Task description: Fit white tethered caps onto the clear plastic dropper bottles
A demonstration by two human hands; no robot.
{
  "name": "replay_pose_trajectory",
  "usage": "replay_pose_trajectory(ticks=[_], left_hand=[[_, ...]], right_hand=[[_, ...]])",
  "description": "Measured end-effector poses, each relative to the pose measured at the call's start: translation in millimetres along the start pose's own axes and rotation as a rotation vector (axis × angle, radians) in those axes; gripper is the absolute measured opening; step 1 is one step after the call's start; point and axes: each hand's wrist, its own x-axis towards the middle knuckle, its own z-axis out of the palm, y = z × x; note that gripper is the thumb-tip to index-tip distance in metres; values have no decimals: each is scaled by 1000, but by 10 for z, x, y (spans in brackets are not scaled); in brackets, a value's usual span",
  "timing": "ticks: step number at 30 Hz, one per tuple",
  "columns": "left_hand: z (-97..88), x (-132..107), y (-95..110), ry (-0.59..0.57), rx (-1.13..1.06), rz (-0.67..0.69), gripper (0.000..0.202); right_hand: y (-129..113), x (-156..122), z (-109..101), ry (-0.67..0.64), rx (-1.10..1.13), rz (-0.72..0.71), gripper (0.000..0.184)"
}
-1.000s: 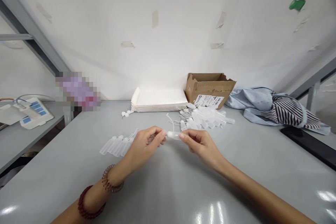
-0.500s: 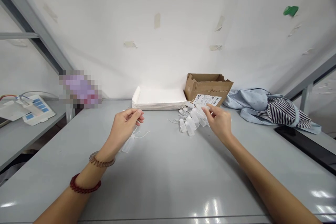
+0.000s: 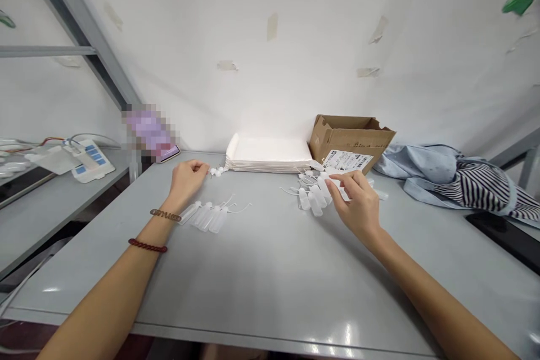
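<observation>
My left hand (image 3: 187,178) is stretched out to the far left of the grey table (image 3: 270,270), fingers curled shut, with nothing visible in them. Its knuckles are just short of a few small white caps (image 3: 216,171). Right behind its wrist lies a row of small clear plastic bottles (image 3: 206,216) with thin tethers. My right hand (image 3: 358,202) rests at a loose pile of the same clear bottles (image 3: 313,198), thumb and forefinger pinched on one bottle at the pile's right edge.
A stack of white sheets (image 3: 270,154) and an open cardboard box (image 3: 350,138) stand against the back wall. Crumpled blue and striped clothing (image 3: 459,177) lies at the right. A white device with blue buttons (image 3: 86,158) sits on a side table at the left.
My hands, joined on one bottle a second ago, have parted. The left laid that bottle in the row and moved back towards the caps. The right reached to the pile.
</observation>
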Motion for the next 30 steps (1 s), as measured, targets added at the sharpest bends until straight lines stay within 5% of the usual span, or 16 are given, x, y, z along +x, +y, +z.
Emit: replay_pose_trajectory(ticks=[13,18,20,24,30], left_hand=[[-259,113,-133,-184,186,-22,29],[-193,101,-145,-227,250,82,30],[-176,87,-146,-263,256,150,33],[-201,66,-162,-387,240,284,35],[-179,89,-188,-403,218,322,45]], right_hand=[[-160,-33,-22,63,56,-183,8],[-846,-324,160,-115,173,-538,9],[-1188,-392,283,-353,231,-649,22],[-1625,-294,539,-617,254,-459,55],[-1683,-202,778,-713,261,-272,61]])
